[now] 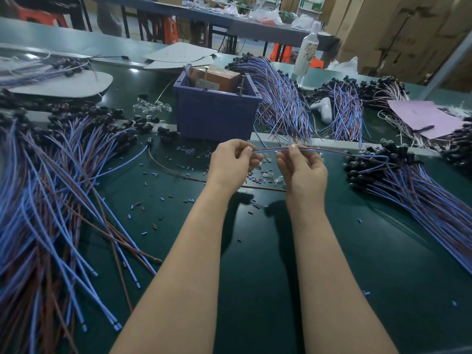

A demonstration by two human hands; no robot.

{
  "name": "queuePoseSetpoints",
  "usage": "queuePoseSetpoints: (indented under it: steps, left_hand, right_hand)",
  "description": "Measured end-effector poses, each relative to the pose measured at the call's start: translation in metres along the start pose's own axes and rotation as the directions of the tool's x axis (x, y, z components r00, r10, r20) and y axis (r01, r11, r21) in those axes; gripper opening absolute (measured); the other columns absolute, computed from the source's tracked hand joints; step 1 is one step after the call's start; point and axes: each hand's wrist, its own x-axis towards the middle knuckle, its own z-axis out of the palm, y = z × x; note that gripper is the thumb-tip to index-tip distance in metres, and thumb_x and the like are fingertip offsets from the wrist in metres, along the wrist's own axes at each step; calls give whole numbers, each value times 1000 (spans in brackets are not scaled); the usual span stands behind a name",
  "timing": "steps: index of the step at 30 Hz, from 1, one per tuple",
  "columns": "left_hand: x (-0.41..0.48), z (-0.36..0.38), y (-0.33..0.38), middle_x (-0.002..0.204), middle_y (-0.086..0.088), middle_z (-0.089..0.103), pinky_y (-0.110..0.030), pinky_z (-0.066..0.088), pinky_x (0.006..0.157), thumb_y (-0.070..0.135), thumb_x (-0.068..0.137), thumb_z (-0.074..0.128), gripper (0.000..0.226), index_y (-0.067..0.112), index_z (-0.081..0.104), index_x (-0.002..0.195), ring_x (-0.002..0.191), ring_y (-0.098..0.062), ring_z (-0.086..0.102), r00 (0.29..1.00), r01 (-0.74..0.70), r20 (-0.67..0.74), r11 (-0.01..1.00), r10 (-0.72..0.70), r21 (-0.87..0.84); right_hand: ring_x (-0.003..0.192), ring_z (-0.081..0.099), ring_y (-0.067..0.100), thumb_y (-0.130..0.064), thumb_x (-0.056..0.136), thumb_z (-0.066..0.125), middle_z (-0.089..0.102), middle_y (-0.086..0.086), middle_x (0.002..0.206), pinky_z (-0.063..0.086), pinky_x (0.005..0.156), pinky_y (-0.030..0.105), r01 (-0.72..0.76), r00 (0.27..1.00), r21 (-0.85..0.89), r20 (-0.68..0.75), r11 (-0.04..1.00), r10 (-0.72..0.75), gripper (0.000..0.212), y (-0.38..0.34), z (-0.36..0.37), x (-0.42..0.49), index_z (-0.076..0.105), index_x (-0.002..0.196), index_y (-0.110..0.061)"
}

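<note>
Forearms: two bare forearms (184,251) reached from the bottom edge of the frame up to the centre, over the dark green table mat (281,264).
Left hand: the left hand (231,164) was at the centre, its fingers curled, and its thumb and forefinger pinched the left end of the thin blue and brown wire pair (270,149).
Right hand: the right hand (302,169) was just beside it and pinched the same pair between thumb and fingertip, further along.
Wire pair: it was held above the mat at the centre and ran right to the heap of black sockets with blue and brown wires (421,190) at the right edge.
Below the hands: small clear plastic pieces (270,175) lay on the mat, with short blue and brown cut bits (153,175) scattered around.
Left side: a big loose pile of long blue and brown wires (51,200) filled the left of the frame.
Behind the hands: a purple plastic bin (217,116) stood above centre, with a brown cardboard box (217,77) inside.
Upper right: a white bottle (306,49) stood upright, and a pink paper sheet (419,116) lay near the right edge.
</note>
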Motion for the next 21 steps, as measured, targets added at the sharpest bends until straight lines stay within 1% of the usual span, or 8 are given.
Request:
queuePoseSetpoints:
  steps: [2,7,10,13,15,17,19,21]
  left_hand:
    - [0,0,0,81,-7,69,-12,51,62,4,99,43,17,3,60,95,64,-5,63,1000,9,2,999,-9,-37]
    - [1,0,-2,82,-6,69,-16,53,68,6,99,44,16,5,60,99,66,-6,63,1000,3,14,999,-3,-35]
    - [0,1,-1,77,-3,68,-13,52,65,5,98,46,14,3,60,101,60,-1,62,999,11,44,996,-7,-87]
    - [-1,1,0,72,-1,66,-12,52,61,5,97,49,11,4,59,93,55,2,62,997,1,72,994,7,-112]
    - [-2,1,0,69,0,66,-14,52,61,7,96,52,15,10,59,83,53,1,61,998,-21,61,997,26,-69]
    - [-2,1,-3,66,2,65,-20,51,63,11,94,56,17,16,59,78,52,-2,57,998,-51,31,998,50,34]
    - [-1,0,-4,64,5,63,-28,48,69,17,94,58,13,15,61,81,54,-5,53,998,-59,16,994,58,94]
    - [-1,0,-4,63,8,62,-29,45,73,22,95,56,13,14,61,86,58,-6,53,998,-66,26,988,63,141]
  right_hand:
    - [57,65,6,-1,94,53,58,6,75,53,58,16,-7,1000,-12,15,1000,7,16,1,2,-1,51,81,-10]
    - [57,65,6,-2,93,53,60,6,76,54,59,17,-19,1000,-48,23,999,21,15,2,1,-1,51,81,-10]
    - [58,64,7,-4,93,54,61,7,77,53,59,16,-43,998,-85,37,995,47,15,2,1,-1,53,81,-12]
    - [60,63,8,-3,93,54,61,7,77,52,58,16,-66,997,-112,44,992,71,16,3,2,-2,54,79,-12]
    - [58,63,7,-3,92,55,61,5,73,53,59,16,-48,998,-100,33,994,51,16,3,2,-2,55,78,-11]
    - [57,63,6,-3,92,56,62,2,67,53,60,17,-38,999,-81,32,996,41,16,2,2,-2,56,78,-10]
    - [57,64,6,-2,92,56,63,2,66,54,60,17,-40,998,-76,40,996,43,15,3,2,-2,56,78,-8]
    - [58,64,6,-1,93,55,63,1,66,54,61,17,-34,998,-75,47,997,38,15,3,2,-2,56,78,-7]
